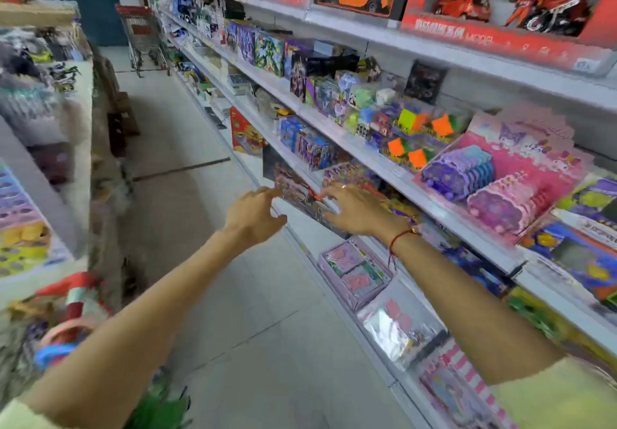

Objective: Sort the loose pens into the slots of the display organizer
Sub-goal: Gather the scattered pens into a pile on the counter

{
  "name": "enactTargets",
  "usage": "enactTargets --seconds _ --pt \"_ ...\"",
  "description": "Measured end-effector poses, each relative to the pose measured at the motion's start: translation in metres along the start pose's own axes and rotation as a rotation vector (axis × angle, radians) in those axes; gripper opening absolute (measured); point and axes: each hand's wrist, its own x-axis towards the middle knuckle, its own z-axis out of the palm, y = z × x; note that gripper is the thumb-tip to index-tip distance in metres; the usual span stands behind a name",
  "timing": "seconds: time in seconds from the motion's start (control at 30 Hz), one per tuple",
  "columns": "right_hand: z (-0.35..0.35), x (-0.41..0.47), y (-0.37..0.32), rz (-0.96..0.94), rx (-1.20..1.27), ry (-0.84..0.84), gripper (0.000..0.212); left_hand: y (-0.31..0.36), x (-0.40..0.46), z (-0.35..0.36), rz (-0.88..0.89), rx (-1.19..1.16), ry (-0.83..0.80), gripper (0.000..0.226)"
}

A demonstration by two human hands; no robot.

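Reaching toward the shelf (pixel 394 175) at mid-frame, both hands are spread near a dark printed box (pixel 300 195) that juts from the shelf edge. The left hand (pixel 255 216) hovers with fingers relaxed and parted, its fingertips just beside the box's left corner; nothing is held in it. The right hand (pixel 359 210) is laid with fingers fanned over the box's right part, touching or nearly touching it; no grip is closed, and motion blur keeps the exact contact from being told.

No loose pens can be made out, and no slotted organizer can be identified with confidence. The dark box may be part of that display, but this cannot be told; its print is smeared. What is taken as the step in hand is a reach to steady or draw out the box.

To do it well, the box should be caught at both short ends, thumbs below and fingers above, so that it is kept level as it is slid off the shelf. The neighbouring purple packs (pixel 347 175) just right of it, behind the right hand, should be left undisturbed, so the pull is best made straight outward, not sideways. The pink boxes (pixel 354 273) on the lower shelf, in the lower middle of the frame, lie under the path; a slipped box would land on them. Contents should be checked once the view is steady.
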Motion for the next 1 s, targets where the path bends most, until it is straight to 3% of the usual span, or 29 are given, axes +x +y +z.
enactTargets --seconds 0.23,0.53,0.8,1.0 --pt "0.084 0.035 0.039 -0.045 0.013 -0.243 0.044 -0.018 0.000 0.082 -0.249 -0.083 -0.124 0.050" --pt "0.158 0.091 0.040 -0.198 0.070 -0.448 0.042 -0.062 -0.003 0.132 -0.527 -0.097 -0.182 0.037" --pt "0.198 0.185 0.026 -0.251 0.091 -0.549 0.043 -0.134 0.060 0.150 -0.624 -0.082 -0.217 0.046" --pt "0.209 0.287 0.007 -0.219 0.106 -0.565 0.046 -0.204 0.131 0.140 -0.600 -0.073 -0.190 0.051"
